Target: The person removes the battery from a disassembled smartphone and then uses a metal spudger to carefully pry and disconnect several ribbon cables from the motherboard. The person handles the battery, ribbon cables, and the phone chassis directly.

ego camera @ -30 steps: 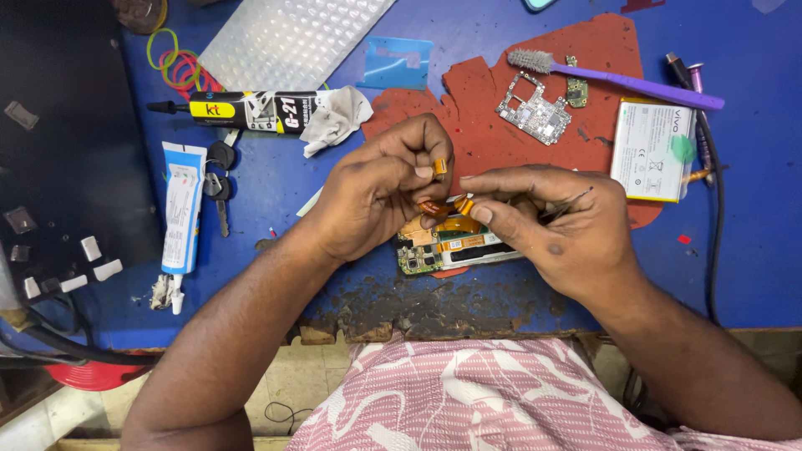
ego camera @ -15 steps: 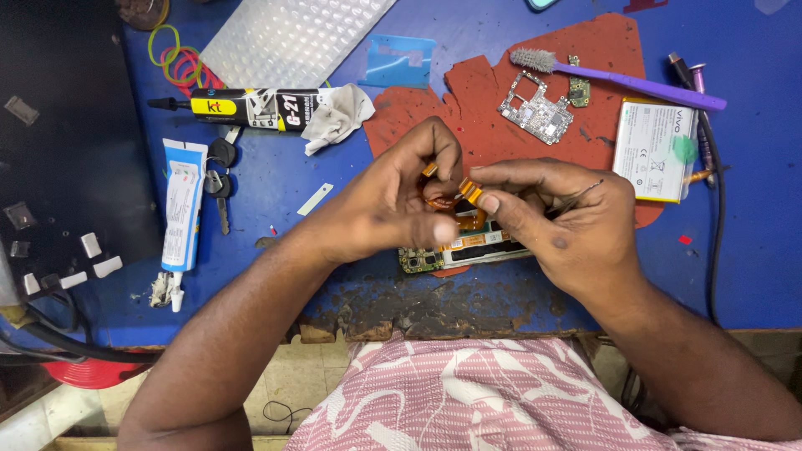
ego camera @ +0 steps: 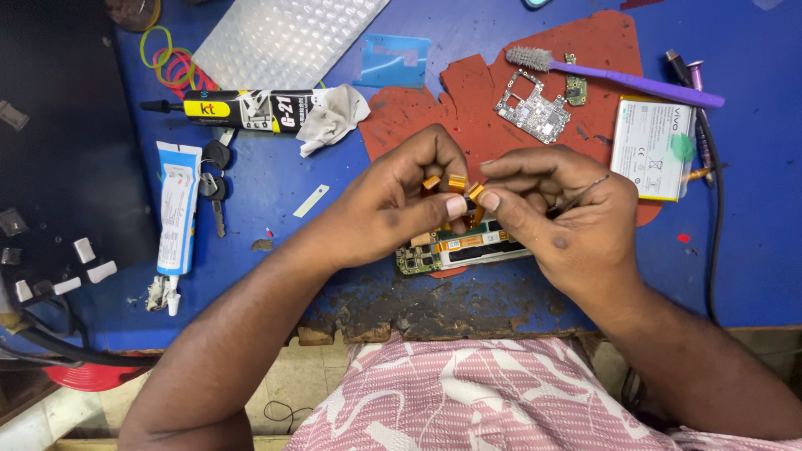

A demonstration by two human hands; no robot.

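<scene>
— What were the hands on?

— An orange flex cable [ego camera: 456, 181], held just above an opened phone [ego camera: 455, 248] that lay on the blue mat [ego camera: 334, 250] near the table's front edge. The left hand [ego camera: 393, 205] pinched the cable between thumb and fingertips, its fingers curled tight. The right hand [ego camera: 555, 213] met it thumb to thumb, pinching the cable's other end, and a thin metal tool, likely tweezers [ego camera: 585, 190], lay tucked across its fingers.

— And around them?

— Behind the hands was a red pad [ego camera: 468, 108] with a circuit board [ego camera: 531, 107] on it, and a purple brush [ego camera: 618, 75] lay across its far edge. A white battery [ego camera: 652, 149] sat to the right. To the left were a black glue tube [ego camera: 246, 108] beside a crumpled cloth [ego camera: 332, 117], a white tube [ego camera: 177, 209], and keys [ego camera: 215, 179] between them.
</scene>
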